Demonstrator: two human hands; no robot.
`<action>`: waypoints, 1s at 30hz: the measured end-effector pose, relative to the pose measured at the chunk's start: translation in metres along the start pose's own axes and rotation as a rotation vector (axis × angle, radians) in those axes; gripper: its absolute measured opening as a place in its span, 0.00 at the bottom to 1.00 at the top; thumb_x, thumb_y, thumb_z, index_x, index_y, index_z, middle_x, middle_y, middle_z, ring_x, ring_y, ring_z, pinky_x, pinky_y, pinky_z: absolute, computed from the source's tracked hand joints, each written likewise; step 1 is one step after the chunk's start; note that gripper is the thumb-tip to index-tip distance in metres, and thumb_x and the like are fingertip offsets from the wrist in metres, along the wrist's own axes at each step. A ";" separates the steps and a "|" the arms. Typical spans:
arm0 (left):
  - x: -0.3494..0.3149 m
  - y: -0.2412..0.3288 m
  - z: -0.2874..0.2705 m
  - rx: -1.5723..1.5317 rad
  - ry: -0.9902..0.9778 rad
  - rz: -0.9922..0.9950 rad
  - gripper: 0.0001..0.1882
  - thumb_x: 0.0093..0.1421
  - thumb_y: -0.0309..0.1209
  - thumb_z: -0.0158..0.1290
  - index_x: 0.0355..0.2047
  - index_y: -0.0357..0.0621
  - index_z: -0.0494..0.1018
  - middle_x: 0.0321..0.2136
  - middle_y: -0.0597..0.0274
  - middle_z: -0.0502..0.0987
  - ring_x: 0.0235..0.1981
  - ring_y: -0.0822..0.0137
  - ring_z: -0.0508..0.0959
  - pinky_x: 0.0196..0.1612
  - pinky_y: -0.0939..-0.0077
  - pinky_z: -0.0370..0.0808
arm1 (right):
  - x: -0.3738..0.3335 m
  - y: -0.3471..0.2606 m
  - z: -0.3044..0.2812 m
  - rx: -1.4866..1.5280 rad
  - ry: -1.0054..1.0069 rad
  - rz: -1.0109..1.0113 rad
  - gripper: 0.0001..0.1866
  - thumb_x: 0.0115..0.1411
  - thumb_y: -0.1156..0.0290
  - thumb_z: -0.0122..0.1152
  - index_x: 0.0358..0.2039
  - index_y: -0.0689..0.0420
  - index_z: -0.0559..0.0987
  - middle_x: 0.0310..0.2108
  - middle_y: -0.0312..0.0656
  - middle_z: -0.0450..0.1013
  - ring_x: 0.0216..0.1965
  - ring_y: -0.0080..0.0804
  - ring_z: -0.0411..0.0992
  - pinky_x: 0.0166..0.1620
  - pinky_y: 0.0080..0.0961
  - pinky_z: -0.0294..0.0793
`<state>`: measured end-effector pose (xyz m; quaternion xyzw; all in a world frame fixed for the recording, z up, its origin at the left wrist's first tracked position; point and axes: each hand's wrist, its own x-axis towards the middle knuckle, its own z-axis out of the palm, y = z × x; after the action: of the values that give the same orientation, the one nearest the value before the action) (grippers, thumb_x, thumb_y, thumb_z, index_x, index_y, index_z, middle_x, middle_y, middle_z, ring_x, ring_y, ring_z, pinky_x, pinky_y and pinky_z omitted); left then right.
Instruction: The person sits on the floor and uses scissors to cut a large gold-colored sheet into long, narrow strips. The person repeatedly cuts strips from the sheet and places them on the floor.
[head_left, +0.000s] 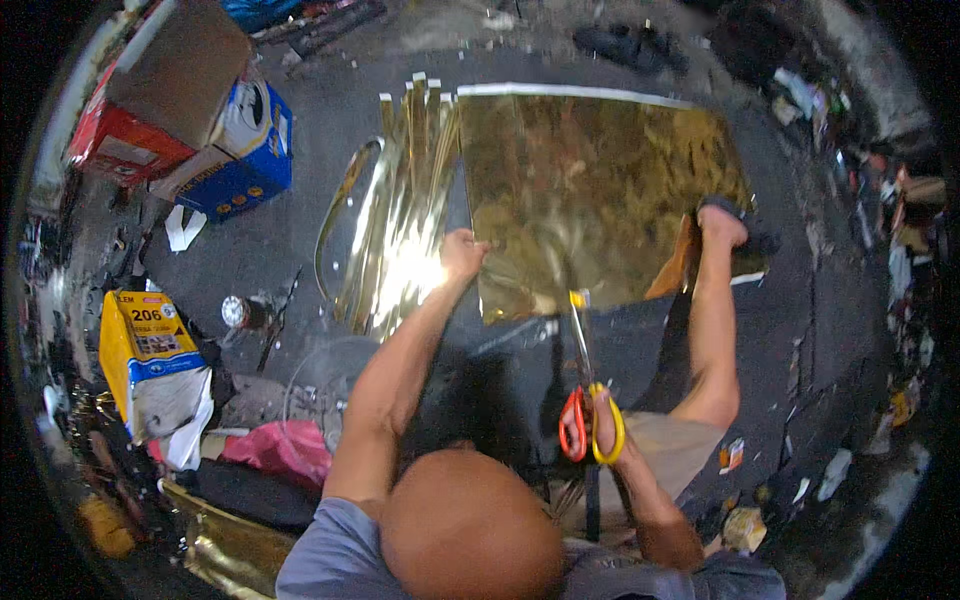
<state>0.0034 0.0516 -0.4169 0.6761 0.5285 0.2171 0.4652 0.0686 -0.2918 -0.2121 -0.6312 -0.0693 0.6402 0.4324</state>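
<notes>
A large shiny gold sheet (590,180) with a white far edge lies flat on the dark floor. My left hand (463,255) pinches its left edge between thumb and fingers. My right hand (606,425) grips a pair of scissors (582,345) with one red and one yellow handle loop. Their long blades point away from me toward the sheet's near edge, where a small yellow and white spot shows; whether they touch the sheet, I cannot tell. Left of the sheet lie several narrow gold strips (405,200), one curled into a loop. My foot (722,225) in a dark sandal rests at the sheet's right side.
A blue and red cardboard box (240,165) stands open at the far left. Nearer is a yellow and blue package (150,340), with a clear bottle (237,312) beside it. Pink cloth (280,450) and a gold roll (225,545) lie at the near left. Scattered scraps line the right side.
</notes>
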 end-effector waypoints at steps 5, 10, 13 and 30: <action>-0.063 0.040 -0.041 -0.224 -0.351 -0.340 0.09 0.55 0.30 0.58 0.25 0.36 0.73 0.17 0.63 0.74 0.15 0.74 0.72 0.20 0.79 0.70 | 0.010 -0.006 0.035 0.012 0.015 0.209 0.42 0.55 0.27 0.35 0.29 0.61 0.73 0.16 0.37 0.66 0.15 0.27 0.69 0.21 0.22 0.70; -0.078 0.065 -0.057 -0.269 -0.360 -0.414 0.09 0.56 0.29 0.56 0.25 0.36 0.73 0.16 0.63 0.73 0.15 0.75 0.72 0.19 0.82 0.70 | 0.015 0.009 0.055 0.024 -0.193 0.206 0.45 0.48 0.23 0.39 0.32 0.60 0.73 0.20 0.38 0.69 0.21 0.26 0.72 0.25 0.21 0.71; -0.075 0.061 -0.060 -0.266 -0.378 -0.392 0.08 0.57 0.29 0.56 0.24 0.37 0.73 0.16 0.63 0.74 0.15 0.75 0.72 0.19 0.83 0.70 | 0.025 0.006 0.069 -0.006 -0.220 0.208 0.46 0.50 0.23 0.37 0.33 0.61 0.73 0.20 0.38 0.69 0.21 0.26 0.71 0.24 0.21 0.71; -0.103 0.036 -0.036 0.015 -0.157 -0.072 0.20 0.59 0.45 0.52 0.26 0.35 0.73 0.17 0.58 0.73 0.23 0.66 0.73 0.29 0.70 0.69 | 0.094 0.022 0.053 -0.136 0.005 0.217 0.37 0.50 0.28 0.51 0.23 0.56 0.74 0.14 0.34 0.65 0.13 0.26 0.68 0.17 0.25 0.70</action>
<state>-0.0420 -0.0292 -0.3489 0.6752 0.5158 0.1427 0.5077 0.0281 -0.2204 -0.2862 -0.6646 -0.0428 0.6753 0.3168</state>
